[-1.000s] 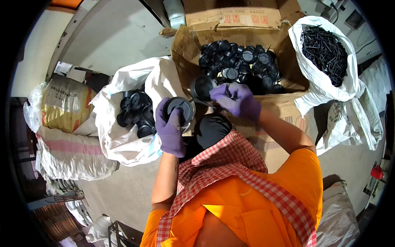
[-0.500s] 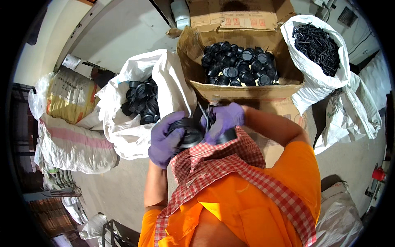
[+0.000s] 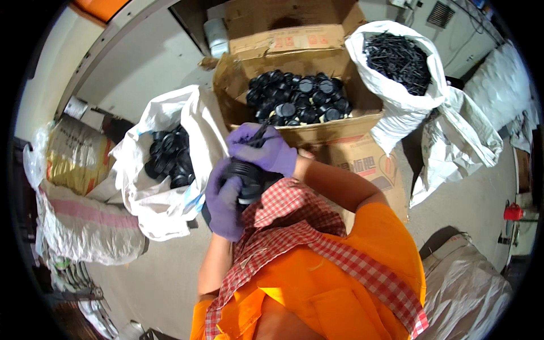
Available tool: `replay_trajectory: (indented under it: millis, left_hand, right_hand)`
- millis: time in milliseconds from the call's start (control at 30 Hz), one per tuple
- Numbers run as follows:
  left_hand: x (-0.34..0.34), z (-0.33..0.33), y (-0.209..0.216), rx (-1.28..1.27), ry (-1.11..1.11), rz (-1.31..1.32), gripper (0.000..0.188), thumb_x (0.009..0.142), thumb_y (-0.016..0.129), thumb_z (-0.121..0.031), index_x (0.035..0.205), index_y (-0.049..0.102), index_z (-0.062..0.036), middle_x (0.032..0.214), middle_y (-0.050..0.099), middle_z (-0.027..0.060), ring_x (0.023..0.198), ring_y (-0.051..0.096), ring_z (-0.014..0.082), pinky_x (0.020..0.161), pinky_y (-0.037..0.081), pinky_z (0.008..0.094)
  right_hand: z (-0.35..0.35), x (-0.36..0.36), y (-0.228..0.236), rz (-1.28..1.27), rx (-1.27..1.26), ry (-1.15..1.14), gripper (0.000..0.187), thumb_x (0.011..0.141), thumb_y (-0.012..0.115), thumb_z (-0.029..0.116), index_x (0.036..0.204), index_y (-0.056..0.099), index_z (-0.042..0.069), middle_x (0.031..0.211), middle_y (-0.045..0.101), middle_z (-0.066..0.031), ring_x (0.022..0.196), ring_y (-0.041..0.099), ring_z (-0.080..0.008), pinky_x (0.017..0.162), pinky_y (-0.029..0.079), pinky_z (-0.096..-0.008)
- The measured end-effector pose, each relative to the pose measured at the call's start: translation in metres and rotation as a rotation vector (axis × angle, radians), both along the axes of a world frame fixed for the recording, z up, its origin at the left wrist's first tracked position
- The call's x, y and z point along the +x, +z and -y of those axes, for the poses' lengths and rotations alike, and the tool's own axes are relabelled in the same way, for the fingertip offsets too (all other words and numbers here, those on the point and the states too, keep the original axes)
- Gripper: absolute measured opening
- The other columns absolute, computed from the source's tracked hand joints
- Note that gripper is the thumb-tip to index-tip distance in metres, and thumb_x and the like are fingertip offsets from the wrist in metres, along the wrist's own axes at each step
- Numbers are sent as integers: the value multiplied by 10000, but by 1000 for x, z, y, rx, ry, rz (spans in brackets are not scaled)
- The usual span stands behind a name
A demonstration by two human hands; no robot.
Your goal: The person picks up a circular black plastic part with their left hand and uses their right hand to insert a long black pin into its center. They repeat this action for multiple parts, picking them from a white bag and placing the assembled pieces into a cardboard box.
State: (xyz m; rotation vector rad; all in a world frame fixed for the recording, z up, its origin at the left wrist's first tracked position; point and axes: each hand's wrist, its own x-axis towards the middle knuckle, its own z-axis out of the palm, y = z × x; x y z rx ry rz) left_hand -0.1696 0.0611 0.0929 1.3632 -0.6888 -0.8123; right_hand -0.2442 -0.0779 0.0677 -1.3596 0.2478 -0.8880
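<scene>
Purple gloves cover both my hands. In front of my apron, my left hand (image 3: 224, 212) is wrapped round several round, ribbed black plastic caps (image 3: 246, 180) held together. Just above them, my right hand (image 3: 272, 153) is closed on thin black plastic spikes (image 3: 258, 136), its fingers at the top of the caps. Where the spikes meet the caps is hidden by the glove. Left of my hands stands a white woven sack (image 3: 199, 122) with loose black caps (image 3: 173, 156) in it. Straight ahead, a cardboard box (image 3: 232, 76) holds many black round pieces (image 3: 297, 96).
A white sack (image 3: 391, 122) full of thin black spikes (image 3: 399, 59) stands at the far right, beside a slack white sack (image 3: 453, 144). Filled sacks (image 3: 93, 232) lie on the left. A flat carton (image 3: 362, 164) is under my right arm, and a wrapped sack (image 3: 467, 283) lies lower right.
My right hand has moved left, from beside the caps to over them, with thin spikes in its fingers. My left hand still grips the caps. The whole view has shifted and turned slightly.
</scene>
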Motion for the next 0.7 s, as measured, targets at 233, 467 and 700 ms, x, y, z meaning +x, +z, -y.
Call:
replay_trajectory:
  millis: [233,467,700]
  left_hand:
    - [-14,19,7,-55,31,1526,451,654,668,-4,1074,655,-169,833,532,184,800,534,363,729,456,395]
    - [106,12,-7,-109,352,1187,489,627,552,14,1103,638,-57,1001,570,151,951,567,316,833,464,387]
    - [212,34,-54,282,628,1304,482,703,595,-101,1184,594,-87,1206,535,199,1119,517,367,974,408,420]
  right_hand:
    - [69,-20,-40,-462,-831,-627,185,704,633,65,885,654,94,866,646,-106,809,625,-300,708,505,-349]
    - [164,-148,49,-405,-1021,-1234,141,754,594,36,884,626,81,814,628,-115,757,609,-251,672,488,-312]
    - [328,-317,28,-1647,-477,-1107,877,651,758,533,1351,440,112,1366,456,-193,1268,436,-324,1030,373,-397]
